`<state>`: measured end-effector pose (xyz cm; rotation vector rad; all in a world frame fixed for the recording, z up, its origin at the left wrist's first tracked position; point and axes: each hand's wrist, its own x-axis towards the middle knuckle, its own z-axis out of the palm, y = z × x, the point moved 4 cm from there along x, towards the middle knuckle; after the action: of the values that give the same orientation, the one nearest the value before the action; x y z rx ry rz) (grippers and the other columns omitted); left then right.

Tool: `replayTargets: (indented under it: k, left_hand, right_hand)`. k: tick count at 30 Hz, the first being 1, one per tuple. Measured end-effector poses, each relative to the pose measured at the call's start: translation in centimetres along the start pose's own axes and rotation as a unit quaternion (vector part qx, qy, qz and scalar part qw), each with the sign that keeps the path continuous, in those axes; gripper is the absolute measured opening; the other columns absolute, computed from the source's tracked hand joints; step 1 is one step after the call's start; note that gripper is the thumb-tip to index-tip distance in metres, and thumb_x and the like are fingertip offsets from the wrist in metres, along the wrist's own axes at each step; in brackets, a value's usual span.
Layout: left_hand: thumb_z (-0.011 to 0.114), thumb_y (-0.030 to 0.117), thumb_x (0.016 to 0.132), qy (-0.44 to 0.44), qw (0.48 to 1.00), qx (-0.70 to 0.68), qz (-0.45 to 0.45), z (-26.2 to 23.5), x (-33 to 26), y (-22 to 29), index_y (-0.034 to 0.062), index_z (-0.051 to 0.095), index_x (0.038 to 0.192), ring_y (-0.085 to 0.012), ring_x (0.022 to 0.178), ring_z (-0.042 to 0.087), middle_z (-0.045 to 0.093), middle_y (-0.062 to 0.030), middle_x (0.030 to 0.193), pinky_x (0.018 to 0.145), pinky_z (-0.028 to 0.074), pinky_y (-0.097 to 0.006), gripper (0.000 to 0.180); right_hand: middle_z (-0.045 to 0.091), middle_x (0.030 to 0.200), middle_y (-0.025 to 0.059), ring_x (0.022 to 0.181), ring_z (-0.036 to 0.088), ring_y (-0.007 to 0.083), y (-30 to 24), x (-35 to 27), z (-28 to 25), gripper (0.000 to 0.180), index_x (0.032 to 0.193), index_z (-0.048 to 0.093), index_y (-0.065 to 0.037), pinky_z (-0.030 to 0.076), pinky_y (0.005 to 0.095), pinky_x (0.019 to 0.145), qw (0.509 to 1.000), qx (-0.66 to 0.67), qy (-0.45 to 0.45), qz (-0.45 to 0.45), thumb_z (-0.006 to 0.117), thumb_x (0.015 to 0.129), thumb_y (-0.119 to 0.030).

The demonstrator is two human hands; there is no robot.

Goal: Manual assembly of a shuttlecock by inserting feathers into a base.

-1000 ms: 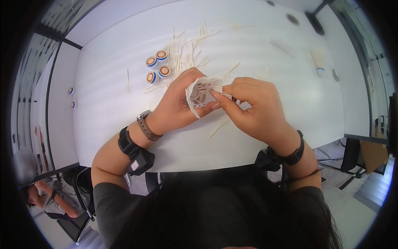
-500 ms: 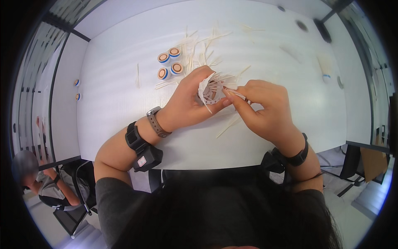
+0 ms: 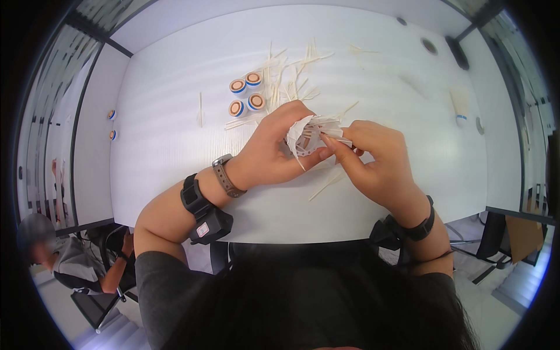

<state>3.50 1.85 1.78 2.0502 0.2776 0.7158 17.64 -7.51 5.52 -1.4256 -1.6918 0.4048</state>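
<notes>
My left hand (image 3: 274,143) is wrapped round a white shuttlecock (image 3: 296,137), its flared, feathery rim turned up toward me. Thin pale shafts show inside the cone; its base is hidden. At the right side of that rim, my right hand (image 3: 373,160) is closed with thumb and forefinger pinched on a narrow white feather strip (image 3: 345,142). The two hands almost meet there. Beyond my left hand stand several round pieces (image 3: 255,101) with blue bands and cork-coloured ringed tops. Loose pale feather strips (image 3: 291,79) lie scattered beside them.
The white table (image 3: 169,175) has raised panels at its sides and back. A single strip (image 3: 200,109) lies at the left, another (image 3: 326,184) near my right hand. A feathery piece with a blue band (image 3: 459,108) shows at the far right. A person (image 3: 81,265) sits at lower left.
The view has shifted slightly, so things sit a little lower and further right. The cone has tilted a little, and my right fingers remain pinched at its rim.
</notes>
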Motion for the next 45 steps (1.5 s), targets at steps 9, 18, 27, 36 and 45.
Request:
replayTargets:
  k: [9, 18, 27, 36, 45]
  left_hand:
    - [0.076, 0.019, 0.079, 0.007, 1.000, -0.010, 0.002, 0.1, 0.0, -0.1, 0.0039, 0.060, 0.098, -0.0216, 0.081, 0.056, 0.057, -0.0089, 0.089, 0.071, 0.045, -0.031, 0.029]
    - [0.076, 0.018, 0.078, 0.013, 1.000, -0.007, -0.004, 0.2, 0.1, -0.1, 0.0037, 0.059, 0.098, -0.0225, 0.080, 0.055, 0.057, -0.0094, 0.088, 0.072, 0.045, -0.032, 0.030]
    - [0.076, 0.015, 0.077, -0.004, 1.000, 0.008, 0.002, 0.0, 0.1, 0.1, 0.0042, 0.058, 0.102, -0.0236, 0.083, 0.056, 0.057, -0.0101, 0.091, 0.074, 0.045, -0.032, 0.032]
    - [0.075, 0.014, 0.077, -0.004, 1.000, -0.008, 0.004, 0.1, 0.1, 0.2, 0.0037, 0.059, 0.102, -0.0234, 0.083, 0.056, 0.057, -0.0102, 0.090, 0.074, 0.045, -0.033, 0.031]
    - [0.074, 0.012, 0.076, -0.022, 1.000, -0.015, -0.014, 0.0, 0.0, 0.0, 0.0039, 0.059, 0.100, -0.0230, 0.082, 0.055, 0.056, -0.0097, 0.090, 0.073, 0.044, -0.033, 0.029]
  right_hand:
    - [0.058, 0.064, 0.0090, 0.055, 0.055, 0.0246, -0.2, 0.2, -0.2, 0.004, 0.081, 0.068, -0.003, 0.041, 0.0330, 0.048, 1.000, -0.021, 0.003, -0.020, 0.070, 0.079, -0.006]
    - [0.055, 0.059, 0.0075, 0.050, 0.053, 0.0245, -0.7, 0.1, -0.2, 0.006, 0.076, 0.066, -0.004, 0.040, 0.0335, 0.047, 0.995, -0.074, 0.017, -0.071, 0.071, 0.078, -0.006]
    - [0.057, 0.064, 0.0099, 0.054, 0.053, 0.0245, 0.0, 0.2, 0.0, 0.005, 0.080, 0.067, -0.003, 0.040, 0.0329, 0.049, 0.999, 0.026, -0.041, 0.024, 0.067, 0.083, -0.008]
    - [0.056, 0.065, 0.0087, 0.057, 0.054, 0.0262, -0.1, 0.3, -0.3, 0.005, 0.079, 0.067, -0.005, 0.042, 0.0335, 0.051, 0.997, -0.026, -0.067, -0.024, 0.067, 0.082, -0.009]
    - [0.057, 0.064, 0.0070, 0.054, 0.055, 0.0255, -0.2, 0.5, -0.3, 0.002, 0.078, 0.068, -0.006, 0.042, 0.0343, 0.049, 0.991, -0.077, -0.059, -0.088, 0.069, 0.078, -0.007]
